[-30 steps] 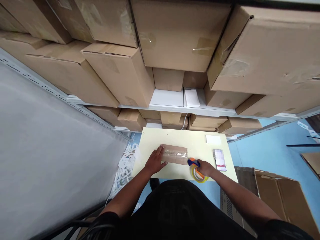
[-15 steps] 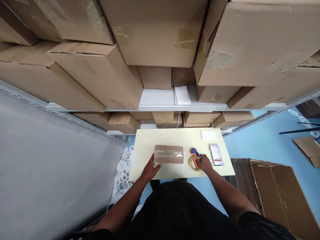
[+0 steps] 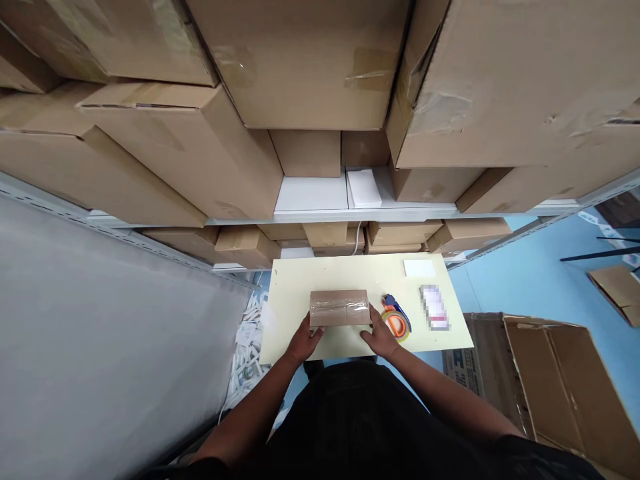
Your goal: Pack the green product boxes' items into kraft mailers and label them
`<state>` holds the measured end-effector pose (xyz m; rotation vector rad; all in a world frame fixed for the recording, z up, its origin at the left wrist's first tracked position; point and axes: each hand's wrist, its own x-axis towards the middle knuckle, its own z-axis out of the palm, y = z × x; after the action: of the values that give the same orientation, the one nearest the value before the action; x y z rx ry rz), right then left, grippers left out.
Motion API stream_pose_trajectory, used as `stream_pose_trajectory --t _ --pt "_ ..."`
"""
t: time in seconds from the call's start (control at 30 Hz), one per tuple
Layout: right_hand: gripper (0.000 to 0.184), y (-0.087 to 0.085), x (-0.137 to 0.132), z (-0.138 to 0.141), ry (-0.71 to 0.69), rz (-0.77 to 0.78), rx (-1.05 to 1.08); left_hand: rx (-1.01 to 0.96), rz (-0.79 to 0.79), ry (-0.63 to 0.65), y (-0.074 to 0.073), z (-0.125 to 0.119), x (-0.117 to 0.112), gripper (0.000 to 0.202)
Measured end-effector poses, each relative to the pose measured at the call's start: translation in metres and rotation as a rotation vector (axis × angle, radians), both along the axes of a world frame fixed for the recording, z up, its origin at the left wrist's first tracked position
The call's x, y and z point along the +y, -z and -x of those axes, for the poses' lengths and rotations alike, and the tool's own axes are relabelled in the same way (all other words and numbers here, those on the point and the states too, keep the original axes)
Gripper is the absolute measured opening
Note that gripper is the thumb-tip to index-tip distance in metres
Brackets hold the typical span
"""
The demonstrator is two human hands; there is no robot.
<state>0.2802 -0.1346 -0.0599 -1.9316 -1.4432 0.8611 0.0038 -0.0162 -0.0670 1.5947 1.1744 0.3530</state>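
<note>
A small brown cardboard box (image 3: 339, 309) with clear tape along its top is on the pale yellow table (image 3: 293, 277). My left hand (image 3: 304, 341) grips its left end, thumb at the near side and fingers partly hidden behind the end. At the right end, my right hand (image 3: 381, 335) holds the box in the same way. Just right of that hand lies a tape dispenser (image 3: 397, 323) in blue and orange, with a roll of tape on it. Further right are a phone (image 3: 435, 308) with a blurred screen and a white stack of paper (image 3: 419, 268).
Shelves (image 3: 320, 216) stacked with large cardboard boxes (image 3: 300, 67) rise behind the table. An open carton (image 3: 555, 373) stands on the floor at the right. Paper scraps (image 3: 247, 343) lie in a heap left of the table, beside a grey wall (image 3: 100, 320).
My right hand has let go of the tape dispenser, which now lies on the table, and has moved left onto the box's right end. My left hand stays at the left end.
</note>
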Motion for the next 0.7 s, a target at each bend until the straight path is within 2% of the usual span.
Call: stream_pose_trajectory --t 0.13,0.2,0.3,0.43,0.53,0.63,0.7 --pt "0.063 -0.021 0.036 0.006 0.105 0.044 -0.074 0.169 -0.146 0.028 -0.027 -0.003 0.012 0.044" --pt "0.050 -0.032 0.057 0.000 0.126 0.125 -0.130 0.282 -0.172 0.039 -0.036 -0.009 0.022 0.042" --pt "0.045 -0.039 0.088 -0.008 0.176 0.293 -0.158 0.382 -0.146 0.061 -0.039 -0.021 0.036 0.047" --pt "0.048 -0.034 0.109 -0.010 0.210 0.378 -0.147 0.282 -0.108 0.035 -0.031 -0.034 0.048 0.046" --pt "0.047 -0.030 0.094 -0.015 0.197 0.341 -0.141 0.212 -0.074 0.039 -0.029 -0.033 0.050 0.047" --pt "0.048 -0.024 0.050 -0.032 0.277 0.214 -0.295 0.186 -0.032 0.064 -0.032 -0.023 0.046 0.047" --pt "0.059 -0.016 0.016 -0.049 0.391 0.213 -0.472 0.190 -0.033 0.049 -0.034 -0.012 0.042 0.048"
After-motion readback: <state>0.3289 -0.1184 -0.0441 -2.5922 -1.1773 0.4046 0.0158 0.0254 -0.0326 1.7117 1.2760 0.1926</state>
